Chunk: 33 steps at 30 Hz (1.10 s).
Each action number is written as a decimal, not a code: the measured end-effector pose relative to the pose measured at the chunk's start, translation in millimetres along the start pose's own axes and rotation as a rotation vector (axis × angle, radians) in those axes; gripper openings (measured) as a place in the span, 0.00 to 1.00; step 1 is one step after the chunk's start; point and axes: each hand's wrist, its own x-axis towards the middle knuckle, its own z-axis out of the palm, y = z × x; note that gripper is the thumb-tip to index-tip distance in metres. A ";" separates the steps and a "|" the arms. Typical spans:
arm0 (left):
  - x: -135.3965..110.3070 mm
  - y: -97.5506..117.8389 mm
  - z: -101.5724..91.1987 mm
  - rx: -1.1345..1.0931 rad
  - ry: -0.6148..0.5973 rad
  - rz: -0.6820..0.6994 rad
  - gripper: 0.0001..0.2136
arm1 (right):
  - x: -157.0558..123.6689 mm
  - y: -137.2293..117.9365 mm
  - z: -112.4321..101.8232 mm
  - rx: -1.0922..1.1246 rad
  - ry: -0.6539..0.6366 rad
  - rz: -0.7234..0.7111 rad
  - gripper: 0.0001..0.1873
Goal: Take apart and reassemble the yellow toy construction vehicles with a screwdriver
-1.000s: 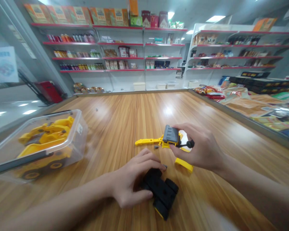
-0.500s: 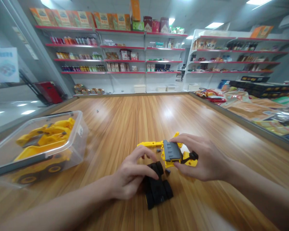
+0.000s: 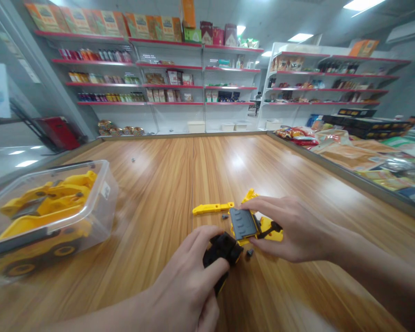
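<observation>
My left hand (image 3: pixel 197 272) is wrapped round a black wheeled toy chassis (image 3: pixel 223 249), which is partly hidden by the fingers. To its right, my right hand (image 3: pixel 290 226) grips a yellow and grey toy vehicle cab (image 3: pixel 244 223) between thumb and fingers. A long yellow toy arm (image 3: pixel 212 208) lies on the table beyond my left hand. Close to the cab are a dark screw (image 3: pixel 224 216) and another small dark screw-like piece (image 3: pixel 250 253). Yellow parts (image 3: pixel 271 229) with a black piece (image 3: pixel 271 228) show under and beside my right hand.
At the left stands a clear plastic bin (image 3: pixel 107 198) holding yellow toy vehicle parts. A tiny grey piece (image 3: pixel 133 160) lies far off on the wooden table (image 3: pixel 159 175). Packaged goods (image 3: pixel 346 150) are piled beyond the right edge, and stocked shelves (image 3: pixel 166 69) line the back.
My left hand has closed round the chassis, which is now turned and lifted at an angle. My right hand still holds the cab, its grey face tilted somewhat differently. The view has shifted slightly.
</observation>
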 end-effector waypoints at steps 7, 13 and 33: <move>-7.0 -4.3 16.9 0.139 0.072 -0.314 0.27 | -8.0 2.3 8.7 0.078 0.128 0.126 0.25; -1.4 -19.1 17.3 -0.061 0.045 -0.300 0.32 | -8.9 2.8 21.5 0.219 0.142 0.198 0.26; 0.5 -30.3 20.5 -0.340 0.018 -0.233 0.25 | -5.9 -6.4 37.3 0.258 0.083 0.050 0.27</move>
